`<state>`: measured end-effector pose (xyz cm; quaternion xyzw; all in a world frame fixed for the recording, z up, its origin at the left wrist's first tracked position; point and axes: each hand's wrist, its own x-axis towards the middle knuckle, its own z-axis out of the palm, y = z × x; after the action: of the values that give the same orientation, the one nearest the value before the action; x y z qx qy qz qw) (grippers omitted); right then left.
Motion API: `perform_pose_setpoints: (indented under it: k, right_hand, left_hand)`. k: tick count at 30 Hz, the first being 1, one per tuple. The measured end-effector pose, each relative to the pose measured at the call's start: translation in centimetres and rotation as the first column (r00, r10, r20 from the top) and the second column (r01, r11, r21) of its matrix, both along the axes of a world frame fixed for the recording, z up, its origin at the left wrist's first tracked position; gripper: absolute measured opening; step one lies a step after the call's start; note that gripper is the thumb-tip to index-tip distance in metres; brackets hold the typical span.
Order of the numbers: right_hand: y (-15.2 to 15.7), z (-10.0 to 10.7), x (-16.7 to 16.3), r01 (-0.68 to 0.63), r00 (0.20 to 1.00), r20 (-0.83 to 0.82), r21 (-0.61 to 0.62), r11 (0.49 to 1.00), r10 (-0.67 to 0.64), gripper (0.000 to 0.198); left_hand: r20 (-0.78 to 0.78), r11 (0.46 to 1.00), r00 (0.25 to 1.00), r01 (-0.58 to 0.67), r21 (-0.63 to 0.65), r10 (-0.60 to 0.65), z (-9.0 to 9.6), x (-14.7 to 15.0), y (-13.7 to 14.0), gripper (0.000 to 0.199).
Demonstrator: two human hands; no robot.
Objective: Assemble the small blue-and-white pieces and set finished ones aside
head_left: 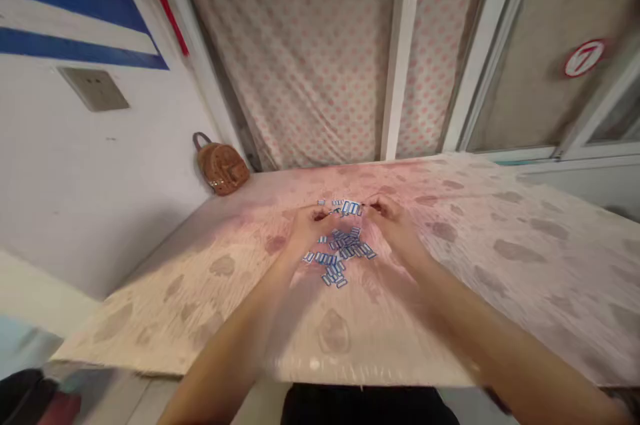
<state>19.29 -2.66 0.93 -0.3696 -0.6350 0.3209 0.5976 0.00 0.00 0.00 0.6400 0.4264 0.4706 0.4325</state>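
Note:
Both arms reach over the table to small blue-and-white rectangular pieces that look like stickers or labels. My right hand point(390, 213) is closed in a pinch at the right end of a short strip of blue-and-white pieces point(353, 208), which looks held at its edge. My left hand point(311, 220) is curled on the other side, thumb and fingers together by the smaller pieces; what they hold is too small to make out. Between my wrists and nearer me lies a loose pile of blue-and-white pieces point(347, 242), some overlapping, some side by side in short rows.
A patterned, plastic-looking cover lies over the table point(500, 292). A small brown backpack point(223, 168) rests at the far left corner against the wall. Behind the table hangs a dotted curtain point(320, 58). A wall socket point(94, 88) is at left.

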Motion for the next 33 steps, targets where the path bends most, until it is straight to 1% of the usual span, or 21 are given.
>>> perform_pose_setpoints:
  k: [2,4,6,9,13,16,20,25,27,29,33]
  right_hand:
    - [-0.3,-0.1,-0.5,-0.046,0.997,0.069,0.023,0.999,0.045,0.009]
    - [-0.6,-0.2,-0.9,-0.061,0.989,0.139,0.049,0.997,0.054,0.007]
    - [-1.0,-0.2,-1.2,-0.037,0.976,0.218,0.091,0.995,0.016,0.005]
    - [-1.3,-0.1,-1.3,-0.004,0.959,0.281,0.116,0.993,-0.029,0.006]
    - [-1.4,-0.1,-1.4,0.032,0.960,0.273,0.102,0.994,-0.059,0.007]
    - [-1.3,-0.2,-1.5,0.056,0.966,0.249,0.076,0.996,-0.073,0.008]
    - [-1.3,-0.3,-1.4,0.081,0.968,0.232,0.055,0.995,-0.092,0.009]
    - [-1.4,-0.2,-1.4,0.104,0.968,0.224,0.065,0.992,-0.116,0.009]
    - [-1.5,-0.1,-1.4,0.117,0.963,0.235,0.070,0.991,-0.130,0.010]
    - [-1.6,0.0,-1.4,0.120,0.959,0.249,0.072,0.990,-0.134,0.010]
    - [-1.7,0.0,-1.4,0.116,0.957,0.258,0.078,0.990,-0.133,0.010]
  left_hand:
    - [-0.026,0.999,1.000,0.001,0.033,0.000,0.3,-0.1,-0.5,0.020]
    - [-0.041,0.999,0.999,0.012,0.053,-0.009,0.6,-0.1,-0.9,0.015]
    - [-0.048,0.997,0.998,0.031,0.068,-0.028,0.7,-0.1,-1.2,0.013]
    - [-0.004,0.997,0.997,0.071,0.037,-0.071,0.7,0.0,-1.3,0.016]
    - [0.088,0.997,0.993,0.073,0.005,-0.073,0.8,0.2,-1.5,0.018]
    - [0.084,0.996,0.993,0.083,-0.030,-0.080,1.3,0.2,-2.0,0.019]
    - [0.065,0.989,0.996,0.070,-0.131,-0.062,2.0,0.3,-2.8,0.024]
    - [0.091,0.982,0.995,0.061,-0.179,-0.046,2.6,0.5,-3.4,0.022]
    - [0.103,0.978,0.993,0.078,-0.195,-0.058,2.6,0.6,-3.5,0.024]
    - [0.119,0.979,0.990,0.094,-0.180,-0.073,2.5,0.6,-3.5,0.025]
    - [0.128,0.979,0.991,0.073,-0.193,-0.048,2.1,0.5,-3.2,0.026]
